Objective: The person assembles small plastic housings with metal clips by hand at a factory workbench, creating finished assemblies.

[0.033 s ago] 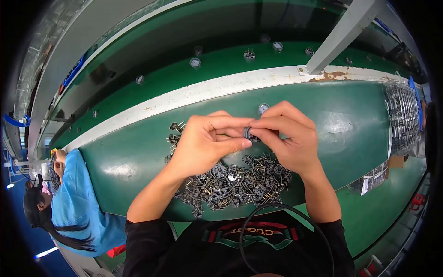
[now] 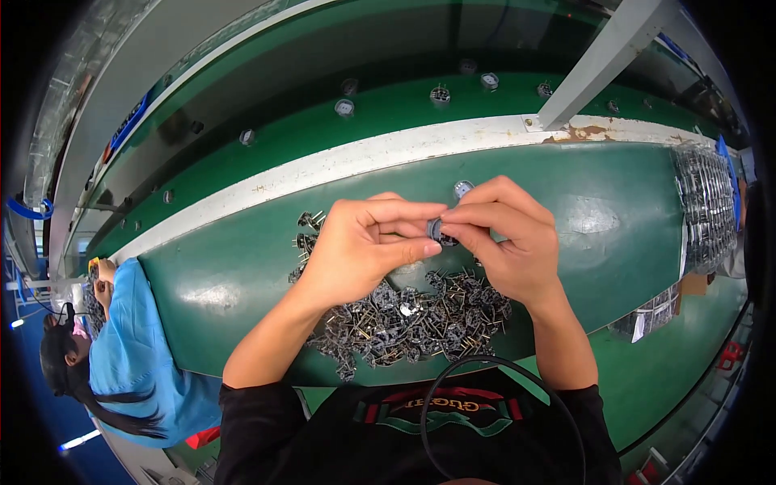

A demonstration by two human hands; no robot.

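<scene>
From my remote seat I am watching the bare left hand (image 2: 343,246) and the bare right hand (image 2: 517,242) meeting above a smooth dark-green worktop (image 2: 614,210). Between them they are holding a small, grey, ring-shaped part (image 2: 435,232). The left fingers are closing on it from one side, thumb below and forefinger above; the right thumb and forefinger are pinching it from the other, largely covering what is dark at its right edge.

Since the previous picture, the hands are staying almost where they were, while the grey part is showing very slightly differently, as if being nudged or turned. I am judging that the two-handed handling is continuing, since neither hand is letting go. Beyond the painted white rail (image 2: 323,170), the small round piece with a pale face (image 2: 344,107) and the black piece with upright metal pins (image 2: 440,95) are shifting a little rightward on the long green strip (image 2: 388,115).

Nearer the body, a loose heap of dark pieces with brass-coloured pins (image 2: 404,331) is lying on the worktop. A pale-faced round piece (image 2: 463,190) is sitting just beyond the right hand's fingers.
</scene>
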